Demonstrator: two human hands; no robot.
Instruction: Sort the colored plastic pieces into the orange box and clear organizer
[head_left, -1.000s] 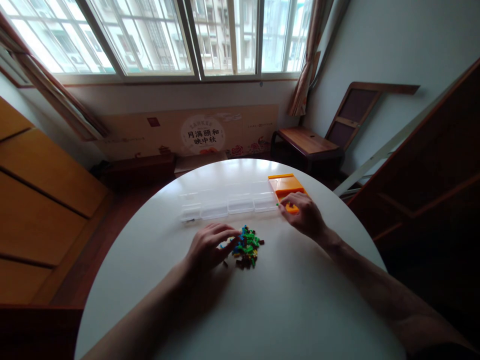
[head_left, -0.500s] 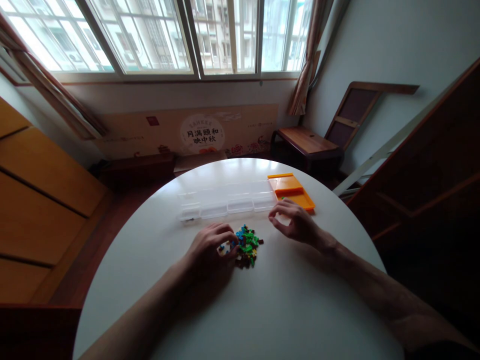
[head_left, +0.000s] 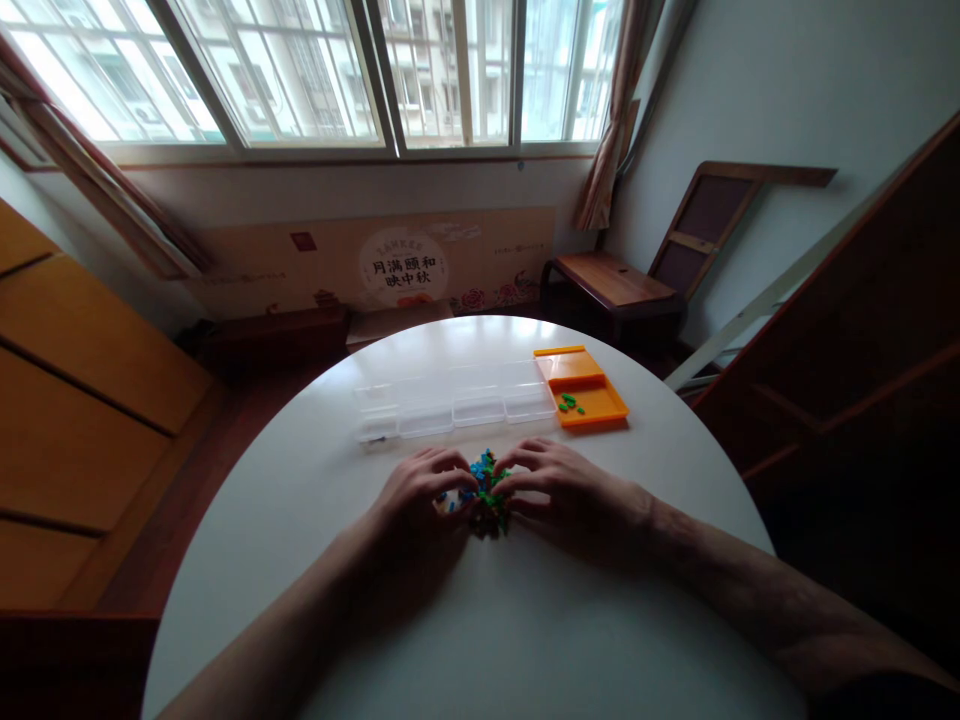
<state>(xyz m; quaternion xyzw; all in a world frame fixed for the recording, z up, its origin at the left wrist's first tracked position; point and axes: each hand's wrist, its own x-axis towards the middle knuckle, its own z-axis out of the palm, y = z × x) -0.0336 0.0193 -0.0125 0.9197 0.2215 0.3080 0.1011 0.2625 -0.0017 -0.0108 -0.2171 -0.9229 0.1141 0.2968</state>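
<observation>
Both hands down on the table (head_left: 300, 560), left hand (head_left: 416, 500) and right hand (head_left: 570, 495) cupped around a small pile of coloured bricks (head_left: 484, 485) near the middle, fingertips curled in from each side as if to pick through single pieces; whether either pinches a brick, impossible to tell. Toward the far edge, a row of clear compartment boxes (head_left: 450, 400) and just beside it an orange tray (head_left: 589, 395) with a few green pieces (head_left: 570, 403) lying apart from the rest, seemingly sorted by colour.
</observation>
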